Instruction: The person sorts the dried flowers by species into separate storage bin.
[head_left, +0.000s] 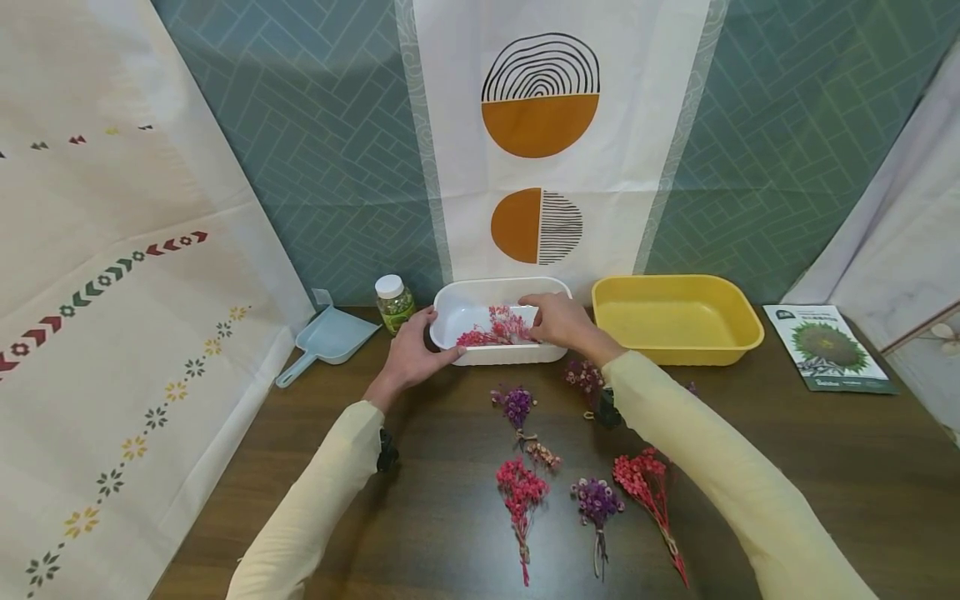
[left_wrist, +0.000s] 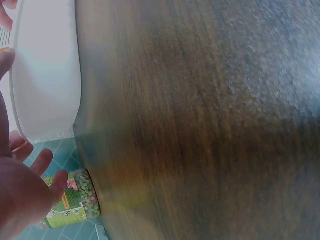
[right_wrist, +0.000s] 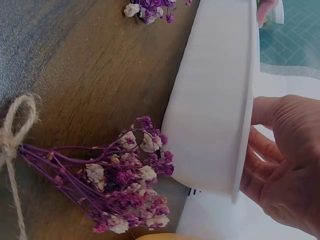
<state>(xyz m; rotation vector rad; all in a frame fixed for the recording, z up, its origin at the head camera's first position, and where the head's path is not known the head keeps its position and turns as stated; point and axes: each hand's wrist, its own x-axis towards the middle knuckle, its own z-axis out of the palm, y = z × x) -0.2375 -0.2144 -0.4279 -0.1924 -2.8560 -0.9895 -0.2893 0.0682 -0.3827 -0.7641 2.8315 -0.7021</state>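
Observation:
A white plastic tub [head_left: 498,356] stands near the back of the table with a bunch of red dried flowers [head_left: 501,327] lying inside. My left hand [head_left: 411,354] holds the tub's left end, thumb at the front rim and fingers round the corner. In the left wrist view its outer fingers [left_wrist: 59,182] spread beside the jar. My right hand [head_left: 561,323] reaches over the tub's right part, beside the red flowers. The right wrist view shows its fingers [right_wrist: 262,145] partly behind the tub's wall, so any hold on the stems is hidden.
A yellow tub [head_left: 675,357] stands to the right, a seed packet [head_left: 828,348] beyond it. At left are a lidded jar [head_left: 395,307] and a blue dustpan [head_left: 335,335]. Red flower bunches [head_left: 521,487] and purple ones [head_left: 597,502] lie in front, some tied with twine.

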